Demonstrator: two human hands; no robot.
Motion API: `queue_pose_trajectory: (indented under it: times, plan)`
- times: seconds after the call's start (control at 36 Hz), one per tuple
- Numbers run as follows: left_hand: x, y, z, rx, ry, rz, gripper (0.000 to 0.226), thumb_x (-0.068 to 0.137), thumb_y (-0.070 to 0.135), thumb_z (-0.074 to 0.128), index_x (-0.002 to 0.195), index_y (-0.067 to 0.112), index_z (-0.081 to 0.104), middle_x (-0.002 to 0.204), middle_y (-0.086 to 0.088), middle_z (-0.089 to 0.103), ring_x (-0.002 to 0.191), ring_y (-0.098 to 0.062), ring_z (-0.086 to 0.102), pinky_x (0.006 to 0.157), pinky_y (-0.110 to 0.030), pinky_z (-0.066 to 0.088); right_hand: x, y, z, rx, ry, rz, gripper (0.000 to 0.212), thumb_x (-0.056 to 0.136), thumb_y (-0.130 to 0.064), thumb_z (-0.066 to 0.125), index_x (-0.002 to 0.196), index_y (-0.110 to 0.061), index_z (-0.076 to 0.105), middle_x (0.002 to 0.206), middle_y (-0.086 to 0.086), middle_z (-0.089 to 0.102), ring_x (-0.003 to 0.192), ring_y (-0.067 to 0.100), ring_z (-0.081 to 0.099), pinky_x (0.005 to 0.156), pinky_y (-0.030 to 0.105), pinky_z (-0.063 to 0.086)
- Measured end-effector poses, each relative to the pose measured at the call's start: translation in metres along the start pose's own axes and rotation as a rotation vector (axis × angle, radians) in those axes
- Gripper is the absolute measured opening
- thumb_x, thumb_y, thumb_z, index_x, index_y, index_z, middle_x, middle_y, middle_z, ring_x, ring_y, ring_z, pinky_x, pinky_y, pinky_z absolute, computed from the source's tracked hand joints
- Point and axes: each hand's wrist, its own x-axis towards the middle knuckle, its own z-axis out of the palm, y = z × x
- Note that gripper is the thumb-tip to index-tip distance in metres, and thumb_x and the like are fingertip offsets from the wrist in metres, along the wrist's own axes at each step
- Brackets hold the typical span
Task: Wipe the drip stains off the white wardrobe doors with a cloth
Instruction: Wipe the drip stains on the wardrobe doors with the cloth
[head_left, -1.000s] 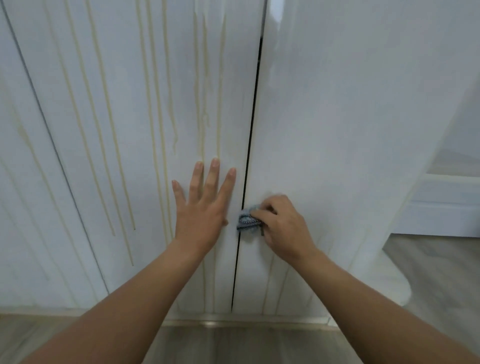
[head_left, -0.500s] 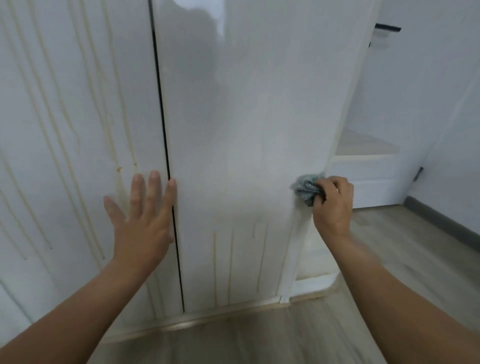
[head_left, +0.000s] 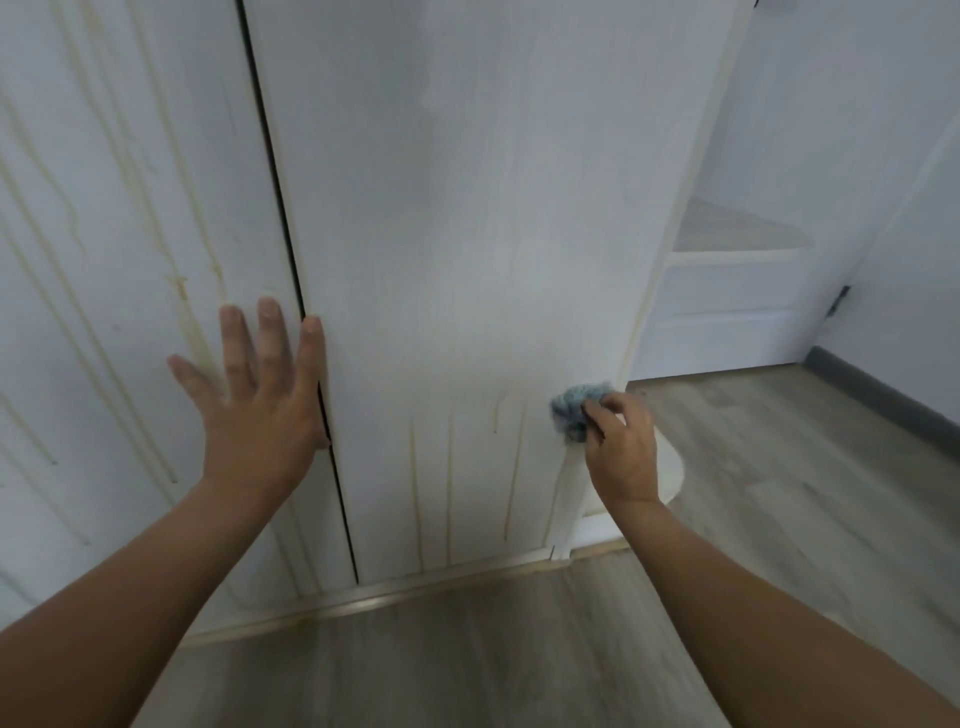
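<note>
1. Low down, the right wardrobe door (head_left: 467, 249) bears drip stains (head_left: 415, 493).
2. The left hand (head_left: 260, 410) lies flat, fingers spread, at the door gap (head_left: 270, 156).
3. The right hand (head_left: 621, 452) pinches a blue cloth (head_left: 571, 408), up-left of its knuckles, against that door's right edge.

Crumpled blue cloth (head_left: 575, 410) against streaked door (head_left: 467, 260)
</note>
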Motion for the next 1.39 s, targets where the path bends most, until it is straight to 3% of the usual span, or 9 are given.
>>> queue_pose_trajectory:
  times: [0.14,0.19,0.39,0.53,0.69,1.0,1.14,1.28,1.39]
  plan:
    - [0.0,-0.001,0.006,-0.02,0.06,-0.009,0.138,0.06,0.027,0.097,0.165,0.01,0.009,0.169,-0.025,-0.004,0.154,-0.051,-0.009,0.097,-0.093,0.01,0.024,-0.02,-0.011,0.229,0.093,0.368,0.033,0.08,0.014,0.058,0.104,-0.003,0.075,0.104,0.006,0.059,0.096,0.026,0.059,0.091,0.038,0.051]
    - [0.0,-0.002,0.007,-0.018,0.05,-0.003,0.143,0.056,0.031,0.099,0.165,0.01,0.008,0.17,-0.025,-0.004,0.154,-0.051,-0.008,0.097,-0.093,0.009,0.043,-0.031,-0.018,0.277,0.203,0.364,0.032,0.081,0.011,0.059,0.104,-0.005,0.075,0.106,0.003,0.057,0.099,0.029,0.062,0.093,0.03,0.048]
    - [0.0,-0.002,0.007,0.007,0.041,0.01,0.142,0.06,0.035,0.097,0.165,0.011,0.004,0.169,-0.027,-0.005,0.153,-0.052,-0.01,0.1,-0.091,0.007,0.036,-0.034,0.009,0.265,0.379,0.246,0.032,0.078,0.007,0.058,0.102,-0.007,0.075,0.106,0.009,0.058,0.1,0.034,0.058,0.09,0.042,0.049]
    - [0.0,-0.004,0.007,0.001,0.041,0.006,0.141,0.062,0.039,0.096,0.165,0.012,0.003,0.169,-0.026,-0.004,0.154,-0.053,-0.006,0.1,-0.092,0.01,-0.039,-0.021,0.055,0.238,0.284,0.444,0.034,0.073,0.019,0.055,0.096,0.001,0.072,0.104,0.017,0.058,0.095,0.038,0.054,0.082,0.043,0.047]
    - [-0.002,-0.006,0.006,-0.005,0.023,0.027,0.147,0.058,0.047,0.095,0.165,0.016,0.0,0.169,-0.019,-0.011,0.154,-0.052,-0.005,0.1,-0.091,0.012,-0.071,-0.016,0.072,0.344,0.146,0.995,0.029,0.074,0.017,0.047,0.085,-0.008,0.06,0.1,0.007,0.051,0.091,0.037,0.057,0.08,0.043,0.049]
    - [-0.021,-0.011,0.022,0.098,0.074,0.116,0.141,0.061,0.051,0.093,0.166,0.016,0.005,0.168,-0.024,-0.001,0.153,-0.053,0.012,0.107,-0.086,0.014,-0.065,-0.02,0.067,0.508,0.334,0.842,0.025,0.084,0.005,0.06,0.101,-0.013,0.066,0.112,0.005,0.059,0.099,0.011,0.058,0.089,0.021,0.049]
    - [-0.031,-0.016,0.038,0.14,0.123,0.151,0.122,0.073,0.037,0.088,0.165,0.013,0.012,0.166,-0.029,0.01,0.149,-0.055,0.02,0.107,-0.085,0.015,-0.105,-0.009,0.1,0.393,0.209,0.981,0.019,0.074,0.009,0.049,0.084,-0.004,0.06,0.099,0.02,0.058,0.089,0.033,0.057,0.08,0.047,0.049]
    - [-0.03,-0.016,0.043,0.141,0.133,0.145,0.12,0.074,0.038,0.087,0.165,0.013,0.013,0.166,-0.03,0.013,0.151,-0.054,0.016,0.107,-0.086,0.014,-0.138,0.007,0.12,0.541,0.111,1.398,0.027,0.08,0.015,0.047,0.086,-0.008,0.059,0.091,0.012,0.062,0.085,0.028,0.059,0.073,0.03,0.046]
    - [-0.029,-0.016,0.043,0.121,0.137,0.145,0.12,0.074,0.036,0.087,0.165,0.013,0.012,0.166,-0.03,0.013,0.149,-0.057,0.02,0.107,-0.086,0.014,-0.122,0.006,0.11,0.631,0.247,1.334,0.031,0.082,0.013,0.052,0.094,-0.012,0.063,0.084,-0.004,0.061,0.081,0.016,0.061,0.068,0.021,0.047]
